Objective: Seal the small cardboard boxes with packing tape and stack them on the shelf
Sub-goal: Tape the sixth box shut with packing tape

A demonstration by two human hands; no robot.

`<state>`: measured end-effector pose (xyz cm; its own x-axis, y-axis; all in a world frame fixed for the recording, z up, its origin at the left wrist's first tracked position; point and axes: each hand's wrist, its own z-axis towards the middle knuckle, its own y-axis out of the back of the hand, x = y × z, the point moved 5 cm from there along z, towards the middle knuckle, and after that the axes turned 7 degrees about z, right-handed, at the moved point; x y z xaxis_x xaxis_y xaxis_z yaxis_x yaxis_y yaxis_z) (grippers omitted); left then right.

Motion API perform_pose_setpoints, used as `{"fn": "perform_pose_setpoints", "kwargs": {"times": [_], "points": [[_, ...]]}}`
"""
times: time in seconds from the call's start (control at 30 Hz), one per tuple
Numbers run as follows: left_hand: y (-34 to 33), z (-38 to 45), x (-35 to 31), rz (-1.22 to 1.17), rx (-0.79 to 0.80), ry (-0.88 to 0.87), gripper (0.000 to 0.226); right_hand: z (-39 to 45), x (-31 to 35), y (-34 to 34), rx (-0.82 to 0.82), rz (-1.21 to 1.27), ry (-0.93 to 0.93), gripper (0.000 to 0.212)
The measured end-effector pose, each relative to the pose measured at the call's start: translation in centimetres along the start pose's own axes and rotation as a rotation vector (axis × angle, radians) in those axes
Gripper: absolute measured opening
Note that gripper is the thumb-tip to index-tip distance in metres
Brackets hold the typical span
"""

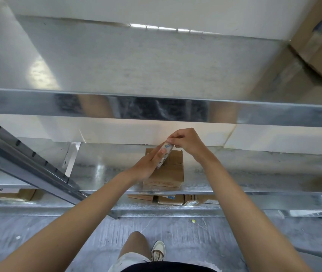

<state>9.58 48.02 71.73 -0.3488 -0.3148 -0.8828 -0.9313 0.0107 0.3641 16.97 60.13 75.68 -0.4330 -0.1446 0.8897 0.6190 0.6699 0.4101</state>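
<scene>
Bare knee [136, 242] and a beige sneaker [158, 250] sit at the bottom of the view on the grey concrete floor [38, 232], and both forearms stretch away from there toward the rack. Left hand [149, 164] has its fingers laid fairly straight along the side of a small whitish roll of packing tape with blue print [165, 154], thumb round the near side, so it's gripping the roll. Right hand [187, 142] is curled over the far upper edge of the roll, fingertips pinching at it. Looks to me like hunting for or peeling up the tape's loose end, though I can't actually see a free end. So I'd call this the start of the sealing step, nothing taped down yet as far as I can tell. Roll hangs just above the small brown cardboard box [169, 171], which sits on top of another flat box on the galvanised metal shelf [254, 179], toward the near edge. Next move probably needs a strip pulled out and laid along the flap seam, pressed flat so the flaps stay closed. More cardboard packs [174, 199] lie on the lower tier right below, and a big brown carton [321, 36] sits far right on the upper shelf.
</scene>
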Motion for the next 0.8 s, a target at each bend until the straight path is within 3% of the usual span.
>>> {"fn": "perform_pose_setpoints", "kwargs": {"times": [0.3,0.47,0.57,0.6,0.73,0.8], "points": [[0.1,0.2,0.4,-0.001,-0.01,-0.003,0.065,-1.0,0.7,-1.3,0.062,-0.28,0.076,0.013],[0.0,0.0,0.0,-0.014,-0.008,-0.012,0.064,-2.0,0.1,-0.2,-0.027,-0.002,0.112,0.004],[0.0,0.0,0.2,0.002,-0.021,0.018,0.066,-2.2,-0.7,0.1,-0.06,0.199,0.075,0.035],[0.1,0.0,0.2,0.005,-0.025,0.024,0.066,-2.1,-0.9,0.0,-0.062,0.24,0.04,0.036],[0.1,-0.2,-0.3,0.044,-0.041,0.037,0.061,-1.6,-1.2,-0.3,-0.119,0.272,-0.02,0.011],[0.1,-0.3,-0.5,0.052,-0.056,0.042,0.06,-1.5,-1.0,-0.4,-0.183,0.157,0.032,0.007]]}}
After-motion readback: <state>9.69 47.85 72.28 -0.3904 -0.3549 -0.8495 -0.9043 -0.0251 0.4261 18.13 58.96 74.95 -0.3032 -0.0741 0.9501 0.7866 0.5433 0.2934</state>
